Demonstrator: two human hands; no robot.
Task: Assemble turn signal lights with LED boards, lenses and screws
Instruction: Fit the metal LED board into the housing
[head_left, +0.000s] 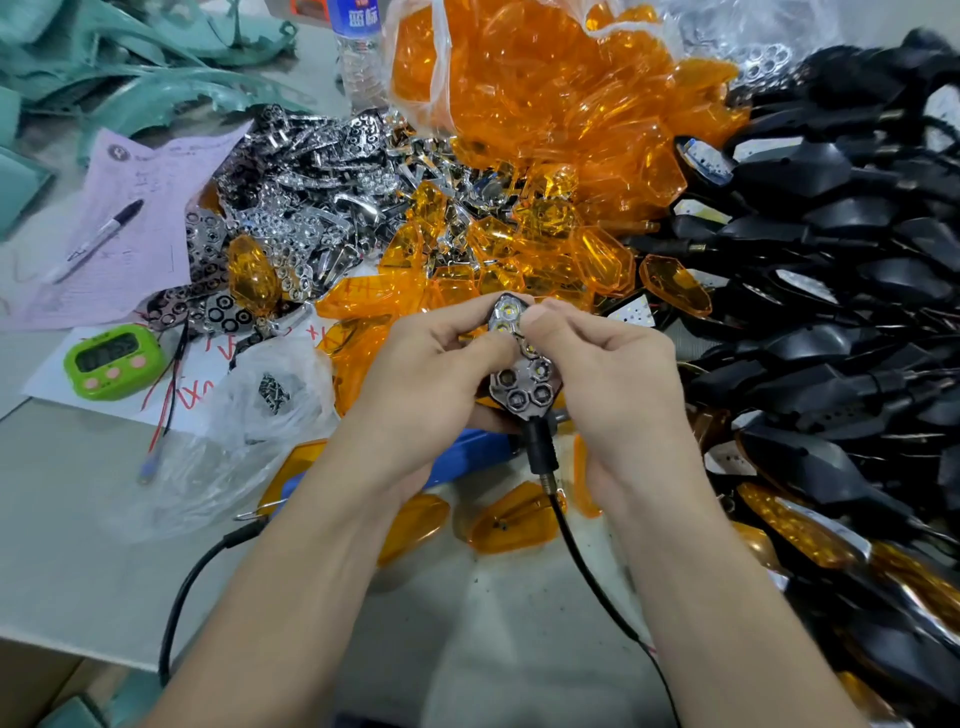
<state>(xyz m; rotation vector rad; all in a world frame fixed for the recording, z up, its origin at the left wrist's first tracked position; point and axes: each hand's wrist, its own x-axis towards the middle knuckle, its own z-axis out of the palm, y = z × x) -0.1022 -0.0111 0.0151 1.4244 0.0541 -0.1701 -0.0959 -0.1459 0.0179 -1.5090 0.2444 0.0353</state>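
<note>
Above the grey tabletop (78, 545), held unit: we hold one black turn signal light faced with a chrome honeycomb reflector (524, 364), tip pointing away from us; small LEDs show in its cells.
Left hand (431, 374): fingers curled round the unit's left side, thumb pressed on the reflector's edge.
Right hand (613, 374): thumb and curled fingers pinch the reflector's upper right part.
Black stem and cable (543, 452): runs from the unit's near end down toward us, between our forearms.
Loose amber plastic lenses (519, 249): heaped just beyond the unit; a few more lie nearer us than it.
Clear bag of amber lenses (519, 78): farther beyond the unit, open.
Chrome honeycomb reflectors (311, 171): piled beyond the unit and to its left.
Black housings with stems (831, 260): large pile to the unit's right.
Clear bag of small dark screws (274, 389): left of the unit, near our left hand.
Green digital timer (111, 361): far left of the unit, on white paper.
Pink printed sheet (145, 218): beyond the timer, left of the unit, with a black-capped marker pen (93, 241) lying on it.
Clear water bottle with blue label (358, 52): far beyond the unit, left of the lens bag.
Blue object (467, 452): under our hands; we cannot tell what it is.
</note>
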